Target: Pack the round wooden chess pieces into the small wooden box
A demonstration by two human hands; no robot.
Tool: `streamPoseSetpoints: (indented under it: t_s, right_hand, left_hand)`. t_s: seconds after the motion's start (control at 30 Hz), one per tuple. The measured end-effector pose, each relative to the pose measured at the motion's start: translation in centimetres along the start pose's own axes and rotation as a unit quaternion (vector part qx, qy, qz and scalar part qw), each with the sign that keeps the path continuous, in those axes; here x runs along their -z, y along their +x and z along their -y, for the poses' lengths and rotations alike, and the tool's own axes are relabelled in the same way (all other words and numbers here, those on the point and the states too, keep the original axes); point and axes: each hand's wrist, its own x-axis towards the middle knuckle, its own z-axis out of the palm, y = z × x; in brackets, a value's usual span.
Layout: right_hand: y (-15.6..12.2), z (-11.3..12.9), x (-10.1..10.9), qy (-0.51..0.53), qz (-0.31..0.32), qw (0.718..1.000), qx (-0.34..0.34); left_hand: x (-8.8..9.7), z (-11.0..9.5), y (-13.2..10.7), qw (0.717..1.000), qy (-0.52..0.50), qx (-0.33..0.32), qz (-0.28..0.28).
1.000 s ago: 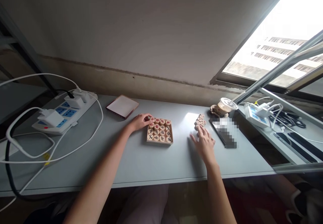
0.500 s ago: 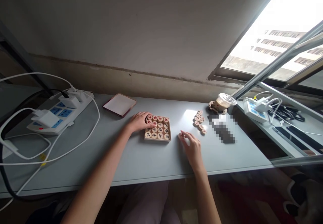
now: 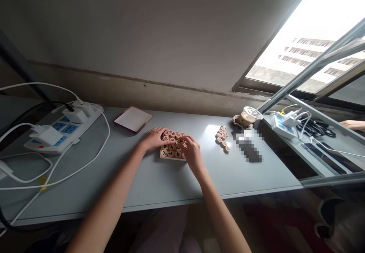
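A shallow open box [image 3: 173, 159] on the grey desk is filled with rows of round wooden Chinese chess pieces [image 3: 171, 153], marked in red or black. My left hand [image 3: 155, 137] grips the box's left side, its thumb reaching over the pieces. My right hand [image 3: 191, 152] is over the box's right part, fingers pinched on a Chinese chess piece [image 3: 181, 142] that they partly cover. Several loose pieces [image 3: 221, 135] lie in a cluster on the desk to the right.
The box lid [image 3: 132, 119] lies upturned at the back left. A power strip [image 3: 67, 127] with white cables takes up the left side. To the right are a lidded cup [image 3: 251, 115] and a blurred dark object [image 3: 249, 148]. Another person's hand [image 3: 353, 124] shows at the far right.
My right hand has moved left from the bare desk beside the box to over its right side. My left hand stays at the box. Another person's hand has appeared at the right edge.
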Motion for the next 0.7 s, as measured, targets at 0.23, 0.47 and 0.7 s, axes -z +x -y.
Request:
streamPoseSetpoints:
  t_s: [0.23, 0.47, 0.7]
  right_hand:
    - [0.2, 0.4, -0.7, -0.066, -0.004, 0.998, 0.025]
    - [-0.2, -0.5, -1.0, -0.023, -0.019, 1.0, -0.009]
    - [-4.1, 1.9, 0.6, -0.166, 0.046, 0.985, 0.029]
  left_hand:
    - [0.6, 0.9, 0.1, 0.996, -0.088, 0.016, 0.019]
    - [0.5, 1.7, 0.8, 0.992, -0.122, -0.01, 0.022]
    - [0.3, 2.0, 1.1, 0.989, -0.145, -0.022, 0.01]
